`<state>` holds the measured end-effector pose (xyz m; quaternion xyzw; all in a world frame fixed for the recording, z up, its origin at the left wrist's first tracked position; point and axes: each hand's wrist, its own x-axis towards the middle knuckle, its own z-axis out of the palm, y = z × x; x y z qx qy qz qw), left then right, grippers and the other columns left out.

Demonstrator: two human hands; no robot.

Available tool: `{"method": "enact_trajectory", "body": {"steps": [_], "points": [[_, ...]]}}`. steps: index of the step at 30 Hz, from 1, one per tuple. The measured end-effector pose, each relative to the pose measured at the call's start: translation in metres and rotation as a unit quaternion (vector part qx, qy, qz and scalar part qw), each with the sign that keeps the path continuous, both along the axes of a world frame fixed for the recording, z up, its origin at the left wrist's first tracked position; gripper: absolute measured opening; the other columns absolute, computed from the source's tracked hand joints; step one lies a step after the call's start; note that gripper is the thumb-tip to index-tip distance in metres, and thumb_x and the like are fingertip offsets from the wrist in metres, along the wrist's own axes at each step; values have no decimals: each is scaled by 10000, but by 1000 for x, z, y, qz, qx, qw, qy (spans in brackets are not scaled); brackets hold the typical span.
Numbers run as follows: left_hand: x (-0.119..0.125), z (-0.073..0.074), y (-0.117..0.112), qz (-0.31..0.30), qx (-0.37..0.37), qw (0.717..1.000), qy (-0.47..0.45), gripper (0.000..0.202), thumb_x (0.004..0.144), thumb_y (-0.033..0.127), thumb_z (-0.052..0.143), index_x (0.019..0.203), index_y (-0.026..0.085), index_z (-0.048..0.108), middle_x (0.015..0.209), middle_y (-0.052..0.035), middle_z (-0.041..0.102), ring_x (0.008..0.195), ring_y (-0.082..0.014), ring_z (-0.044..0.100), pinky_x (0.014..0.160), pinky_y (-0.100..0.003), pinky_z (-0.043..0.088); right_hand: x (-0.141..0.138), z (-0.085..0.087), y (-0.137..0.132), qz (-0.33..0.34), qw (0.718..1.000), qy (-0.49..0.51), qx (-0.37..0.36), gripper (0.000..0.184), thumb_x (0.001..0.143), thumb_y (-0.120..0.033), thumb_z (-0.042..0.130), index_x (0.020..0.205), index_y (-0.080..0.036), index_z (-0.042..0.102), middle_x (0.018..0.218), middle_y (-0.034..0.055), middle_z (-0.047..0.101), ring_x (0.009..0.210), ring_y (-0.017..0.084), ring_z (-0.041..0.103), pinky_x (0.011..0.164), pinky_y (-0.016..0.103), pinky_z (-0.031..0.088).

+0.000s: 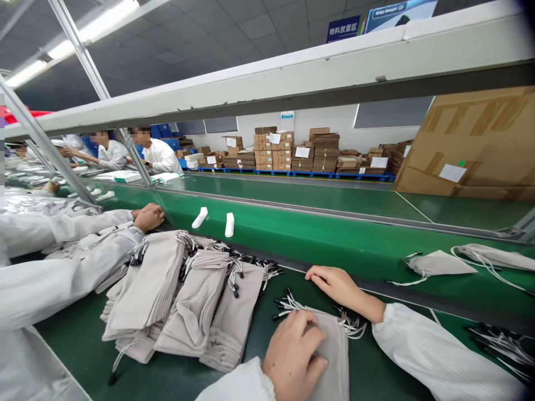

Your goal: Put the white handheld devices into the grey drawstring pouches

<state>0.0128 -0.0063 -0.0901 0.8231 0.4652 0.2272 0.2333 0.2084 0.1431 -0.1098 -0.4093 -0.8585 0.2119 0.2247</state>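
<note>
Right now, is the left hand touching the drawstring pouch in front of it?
Touching: the head view shows the left hand with its fingers curled onto the pouch.

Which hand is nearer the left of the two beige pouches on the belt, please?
Right: the right hand rests on the belt edge left of that pouch; the left hand is farther, on another pouch.

Soft fabric drawstring pouch (334, 356): plain greige; thin drawstring cord (292, 305): white with black tips; long conveyor belt (292, 234): solid green; gathered work sleeve (438, 351): white; stacked cardboard cartons (267, 150): kraft brown, white labels; low pallets (292, 173): blue
</note>
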Motion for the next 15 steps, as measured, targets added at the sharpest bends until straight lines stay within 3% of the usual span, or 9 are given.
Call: {"method": "enact_trajectory", "body": {"steps": [15], "points": [[0, -1, 0, 1, 4, 1000, -1, 349, 761, 106, 692, 1081, 228, 625, 1223, -84, 568, 1121, -283, 546, 968, -455, 483, -1, 2, -2, -5, 1000, -2, 3, 283, 1006, -303, 404, 1030, -276, 684, 1070, -24, 747, 968, 186, 699, 824, 307, 457]]}}
